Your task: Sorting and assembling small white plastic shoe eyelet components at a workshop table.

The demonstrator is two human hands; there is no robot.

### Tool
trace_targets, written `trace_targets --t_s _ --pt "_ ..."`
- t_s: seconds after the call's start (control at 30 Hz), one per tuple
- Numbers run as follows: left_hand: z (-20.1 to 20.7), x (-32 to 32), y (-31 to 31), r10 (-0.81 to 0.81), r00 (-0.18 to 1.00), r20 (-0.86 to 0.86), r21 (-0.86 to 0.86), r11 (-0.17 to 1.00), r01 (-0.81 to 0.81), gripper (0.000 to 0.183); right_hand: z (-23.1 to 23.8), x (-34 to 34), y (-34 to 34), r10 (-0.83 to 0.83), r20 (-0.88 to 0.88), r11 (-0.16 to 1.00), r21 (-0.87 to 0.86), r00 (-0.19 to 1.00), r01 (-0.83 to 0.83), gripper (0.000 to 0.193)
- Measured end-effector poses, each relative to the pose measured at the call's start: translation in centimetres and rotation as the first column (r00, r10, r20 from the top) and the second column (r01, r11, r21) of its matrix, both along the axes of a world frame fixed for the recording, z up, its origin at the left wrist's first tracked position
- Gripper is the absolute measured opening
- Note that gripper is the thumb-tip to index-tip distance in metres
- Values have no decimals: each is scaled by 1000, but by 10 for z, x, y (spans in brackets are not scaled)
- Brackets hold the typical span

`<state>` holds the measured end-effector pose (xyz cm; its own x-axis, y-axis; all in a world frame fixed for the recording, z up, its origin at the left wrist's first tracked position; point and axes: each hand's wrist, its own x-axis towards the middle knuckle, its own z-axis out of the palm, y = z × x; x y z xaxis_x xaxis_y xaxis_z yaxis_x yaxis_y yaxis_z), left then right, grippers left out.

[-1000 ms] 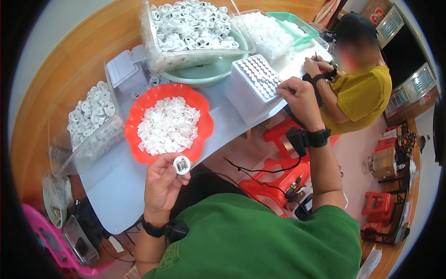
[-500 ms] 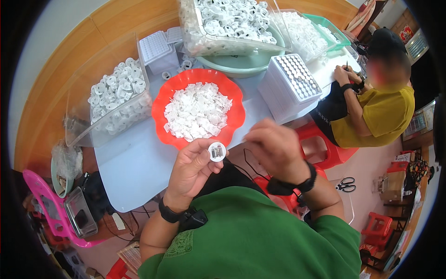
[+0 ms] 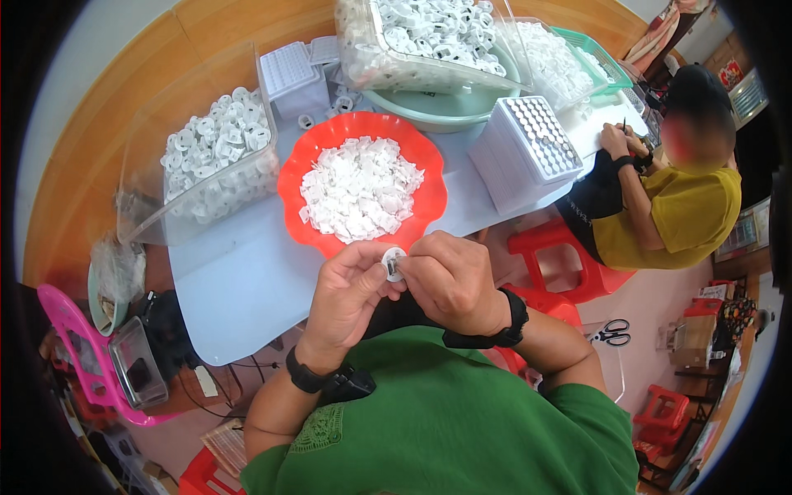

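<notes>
Right hand (image 3: 454,285), hanging apart half second ago, is now meeting white round piece (image 3: 390,263) in left hand (image 3: 340,305). From my distant seat, I am seeing left fingers pinching piece by its rim, just at near side of red bowl (image 3: 295,177). Right fingers are bending close against it; whether they are gripping anything, I cannot tell. I am worrying: uneven push could be tilting piece out of thin pinch, dropping it past table (image 3: 235,305).
</notes>
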<state>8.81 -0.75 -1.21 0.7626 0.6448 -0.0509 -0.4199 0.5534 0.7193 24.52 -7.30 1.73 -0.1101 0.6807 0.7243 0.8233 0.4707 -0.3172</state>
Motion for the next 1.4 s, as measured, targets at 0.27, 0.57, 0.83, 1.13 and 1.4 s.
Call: trace_targets --t_s 0.27,0.57,0.83,1.13,1.4 --pt "-3 -1 -3 6 999 -51 110 994 -1 22 -1 7 1 84 43 993 -86 996 -80 19" --pt "0 0 -3 -22 995 -93 162 986 37 22 5 14 3 135 -112 964 -214 984 -157 15" --pt "4 7 -7 56 986 -158 155 987 -31 27 5 20 4 154 -65 957 -237 986 -165 15" --pt "6 12 -9 118 969 -216 243 968 -64 20 -2 24 8 76 -82 973 -211 994 -92 17" --pt "3 11 -11 83 971 -223 234 972 -30 22 0 38 12 -135 -698 623 -612 703 -488 20"
